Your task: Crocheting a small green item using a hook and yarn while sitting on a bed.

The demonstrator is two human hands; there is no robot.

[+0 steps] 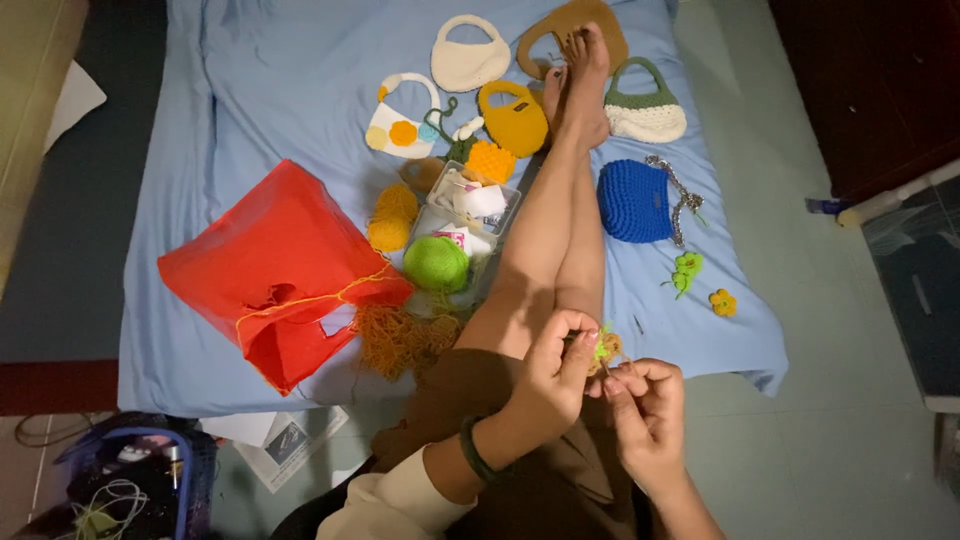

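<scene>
Left hand (553, 368) and right hand (640, 400), fingers pinching small green-and-tan crocheted piece (604, 347); risk: loose orange yarn tangle (400, 338) snagging, stitches slipping

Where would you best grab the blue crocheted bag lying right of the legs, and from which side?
Probably by the metal chain along the right edge of the blue crocheted bag. The bag lies flat on the blue sheet, leaving little body to pinch, while the chain sits exposed on its open side, away from the legs. Come from above and the right.
</scene>
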